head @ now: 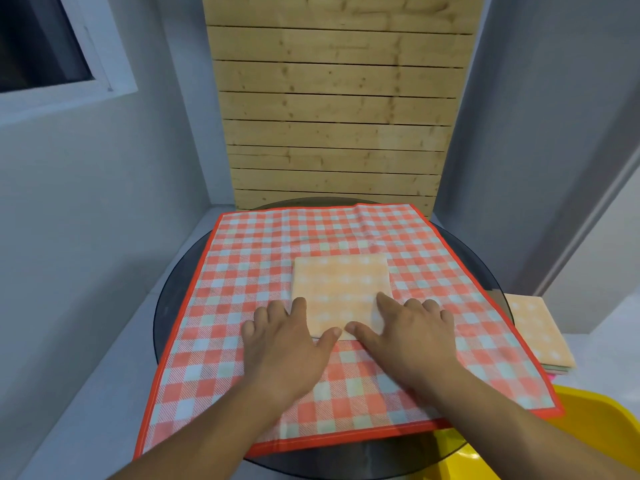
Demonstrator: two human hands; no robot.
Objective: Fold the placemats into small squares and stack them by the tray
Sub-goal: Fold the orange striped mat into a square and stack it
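A pale orange checked placemat [341, 285], folded into a small square, lies in the middle of a large red-and-white checked placemat [263, 244] spread flat over a round dark glass table [173, 299]. My left hand [287, 344] lies flat at the square's near left corner, fingers spread, thumb on its near edge. Pressing the near right corner is my right hand [412, 337], its fingers straight. A stack of folded placemats [536, 330], orange on top, sits to the right beside a yellow tray [602, 431].
A wooden slatted panel [339, 109] stands behind the table. Grey walls close in on the left and right, with a window [41, 46] at the upper left. The yellow tray sits low at the bottom right corner.
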